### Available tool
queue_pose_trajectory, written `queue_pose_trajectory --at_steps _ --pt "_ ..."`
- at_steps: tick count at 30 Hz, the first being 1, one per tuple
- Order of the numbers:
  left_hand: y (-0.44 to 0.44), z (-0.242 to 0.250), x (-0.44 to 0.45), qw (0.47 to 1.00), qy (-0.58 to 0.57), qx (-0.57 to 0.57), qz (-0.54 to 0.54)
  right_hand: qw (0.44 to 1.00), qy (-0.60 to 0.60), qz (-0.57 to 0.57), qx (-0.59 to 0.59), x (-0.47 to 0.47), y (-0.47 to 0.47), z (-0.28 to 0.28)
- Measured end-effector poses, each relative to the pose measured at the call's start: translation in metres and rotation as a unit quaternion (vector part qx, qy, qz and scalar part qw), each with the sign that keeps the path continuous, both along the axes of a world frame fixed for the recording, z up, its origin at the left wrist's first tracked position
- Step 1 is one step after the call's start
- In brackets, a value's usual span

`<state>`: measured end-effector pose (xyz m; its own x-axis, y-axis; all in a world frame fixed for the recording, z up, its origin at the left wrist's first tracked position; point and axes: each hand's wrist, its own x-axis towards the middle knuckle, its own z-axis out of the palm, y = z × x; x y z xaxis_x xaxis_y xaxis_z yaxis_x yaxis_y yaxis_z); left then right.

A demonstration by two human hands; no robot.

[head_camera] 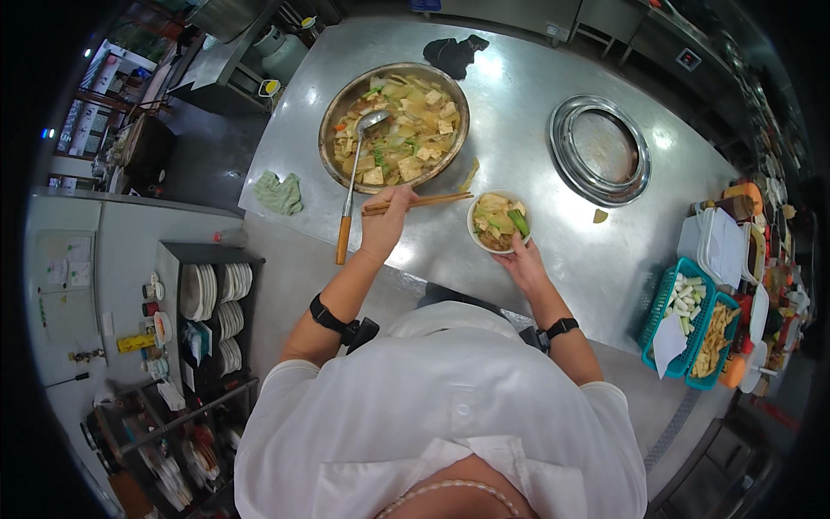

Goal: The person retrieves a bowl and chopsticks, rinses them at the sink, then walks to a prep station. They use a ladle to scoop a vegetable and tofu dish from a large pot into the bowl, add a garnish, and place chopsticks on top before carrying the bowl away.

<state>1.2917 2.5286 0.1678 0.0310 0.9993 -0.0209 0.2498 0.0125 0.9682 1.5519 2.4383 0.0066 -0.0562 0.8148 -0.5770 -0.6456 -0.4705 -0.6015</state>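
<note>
My left hand (pixel 382 224) grips a pair of wooden chopsticks (pixel 436 200), whose tips point right towards a white bowl (pixel 472 228). My right hand (pixel 524 263) holds that bowl at its near rim, the thumb over the edge. Tofu pieces, pale vegetable slices and a green stalk (pixel 519 222) fill the bowl; whether its base touches the table cannot be seen. Beyond my left hand stands a large metal basin (pixel 326 152) of tofu and vegetable stew (pixel 408 139). A steel ladle (pixel 356 162) leans over its near rim, its wooden handle (pixel 343 240) beside my left wrist.
On the steel table (pixel 512 136) lie a green cloth (pixel 279 193), a dark cloth (pixel 455 55), metal rings (pixel 563 152) and food scraps (pixel 469 174). Teal baskets (pixel 650 337) of cut vegetables stand at the right edge near tubs (pixel 711 240). A plate shelf (pixel 211 253) stands left.
</note>
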Motion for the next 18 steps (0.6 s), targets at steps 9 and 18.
queue_pose_trajectory --at_steps 9,18 --pt "0.026 -0.057 0.039 0.986 0.091 0.139 -0.031 1.000 0.006 0.011 0.007 0.002 -0.001 -0.004" --pt "0.051 -0.075 0.065 0.982 0.114 0.149 -0.015 1.000 0.007 -0.004 -0.005 0.002 -0.001 -0.003"
